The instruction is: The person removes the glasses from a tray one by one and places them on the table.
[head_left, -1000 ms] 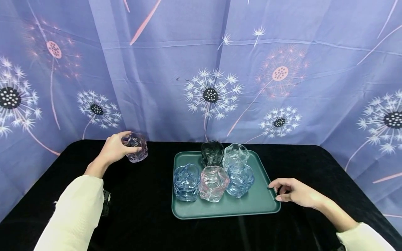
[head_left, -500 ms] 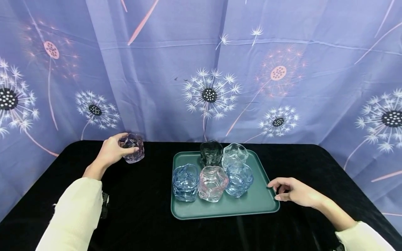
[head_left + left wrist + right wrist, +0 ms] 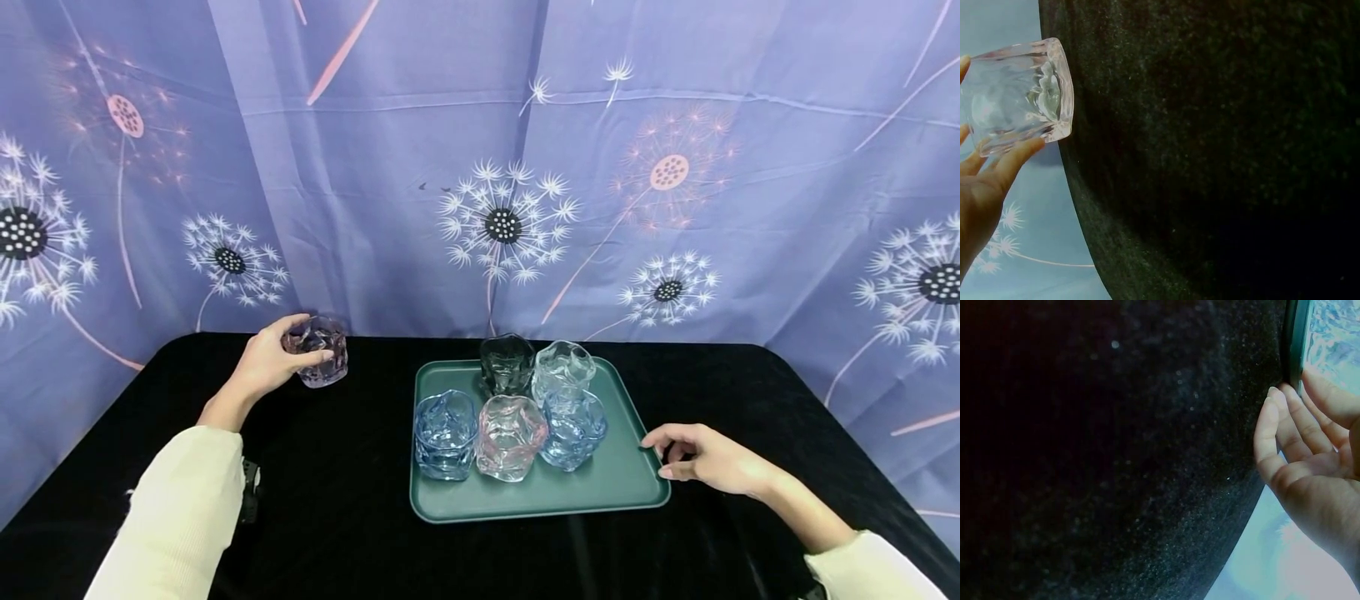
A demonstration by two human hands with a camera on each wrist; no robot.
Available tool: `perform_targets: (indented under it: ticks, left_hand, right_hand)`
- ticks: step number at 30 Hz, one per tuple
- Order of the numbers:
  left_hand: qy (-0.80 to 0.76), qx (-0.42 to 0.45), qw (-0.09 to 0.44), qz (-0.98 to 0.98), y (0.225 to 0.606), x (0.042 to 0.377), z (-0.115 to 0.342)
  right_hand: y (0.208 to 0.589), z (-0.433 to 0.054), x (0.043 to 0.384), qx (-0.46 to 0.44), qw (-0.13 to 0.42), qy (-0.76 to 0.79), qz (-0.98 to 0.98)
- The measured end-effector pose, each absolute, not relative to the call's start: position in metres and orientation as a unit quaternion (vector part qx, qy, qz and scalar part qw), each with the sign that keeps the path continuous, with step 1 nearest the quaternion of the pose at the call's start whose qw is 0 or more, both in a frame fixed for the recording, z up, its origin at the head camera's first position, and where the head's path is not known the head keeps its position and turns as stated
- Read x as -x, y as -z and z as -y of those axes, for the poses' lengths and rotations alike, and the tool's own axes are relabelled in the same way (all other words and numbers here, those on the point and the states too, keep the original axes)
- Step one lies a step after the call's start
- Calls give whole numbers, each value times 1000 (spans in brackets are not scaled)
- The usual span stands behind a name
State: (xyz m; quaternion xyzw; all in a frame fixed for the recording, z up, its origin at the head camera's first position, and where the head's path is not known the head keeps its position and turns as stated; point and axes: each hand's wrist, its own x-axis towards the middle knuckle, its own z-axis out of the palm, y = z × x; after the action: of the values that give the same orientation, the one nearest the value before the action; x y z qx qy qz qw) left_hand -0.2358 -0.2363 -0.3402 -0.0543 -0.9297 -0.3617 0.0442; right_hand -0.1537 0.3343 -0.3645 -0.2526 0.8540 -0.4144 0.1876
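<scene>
At the back left of the head view, my left hand (image 3: 270, 357) grips a purple-tinted drinking glass (image 3: 327, 354), thumb on the near side. The left wrist view shows this glass (image 3: 1019, 97) between thumb and fingers, its thick base toward the dark cloth. On the other side, my right hand (image 3: 712, 458) holds the right edge of a green tray (image 3: 525, 506) with curled fingers and thumb. In the right wrist view the fingertips meet at the tray's rim (image 3: 1296, 347). On the tray stand a blue glass (image 3: 446, 437), a pink-tinted glass (image 3: 512, 440) and several others.
A dark grey glass (image 3: 506, 367) and a clear glass (image 3: 562, 367) stand at the tray's back, with a second blue glass (image 3: 573, 429) in front of them. Black cloth (image 3: 337, 517) covers the table. A dandelion-print curtain (image 3: 390, 208) hangs directly behind.
The left hand and its glass have shifted very slightly left since a second ago. My right hand keeps its place at the tray's edge, and the tray's glasses stand as before.
</scene>
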Motion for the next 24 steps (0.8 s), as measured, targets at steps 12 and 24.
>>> perform_targets:
  ticks: [12, 24]
  left_hand:
    - [352, 66, 33, 933, 336, 234, 237]
    - [339, 93, 76, 933, 325, 227, 235]
  right_hand:
    - [364, -333, 154, 252, 188, 413, -855]
    - [365, -335, 153, 260, 184, 416, -852]
